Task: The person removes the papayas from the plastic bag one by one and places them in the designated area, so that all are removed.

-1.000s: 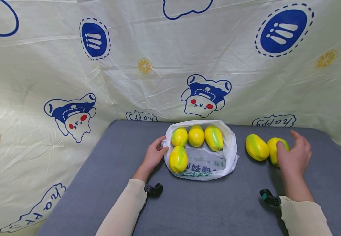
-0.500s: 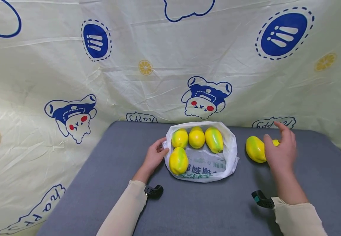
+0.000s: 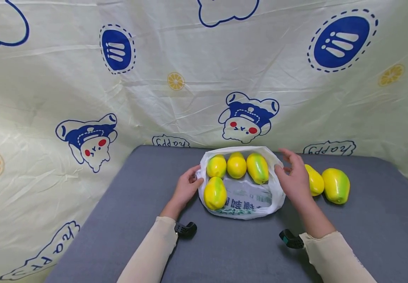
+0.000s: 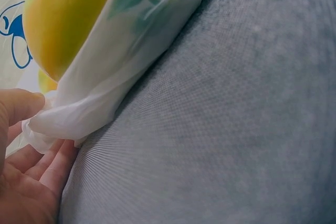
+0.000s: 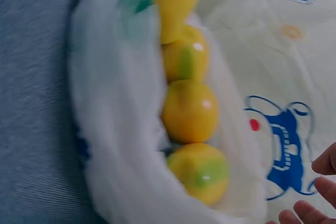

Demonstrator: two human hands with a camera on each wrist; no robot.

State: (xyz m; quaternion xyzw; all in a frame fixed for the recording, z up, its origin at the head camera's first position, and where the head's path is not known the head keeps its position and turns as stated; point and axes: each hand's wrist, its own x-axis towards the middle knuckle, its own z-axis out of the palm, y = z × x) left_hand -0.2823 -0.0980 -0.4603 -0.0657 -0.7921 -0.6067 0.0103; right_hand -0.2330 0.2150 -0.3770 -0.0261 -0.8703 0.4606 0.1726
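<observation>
Behind the gray table (image 3: pixel 239 251) hangs a creased pale sheet (image 3: pixel 196 55) printed with 2 blue-capped cartoon figures (image 3: pixel 249 118), 2 blue ovals (image 3: pixel 116 50), 3 orange slices (image 3: pixel 176 81) and cloud outlines (image 3: pixel 228 13).

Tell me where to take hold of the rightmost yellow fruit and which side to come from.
Probably round its middle, from above and the right. The rightmost yellow fruit is smooth and rounded, lying roughly front to back, and another fruit sits close on its left, so the right looks easier.
</observation>
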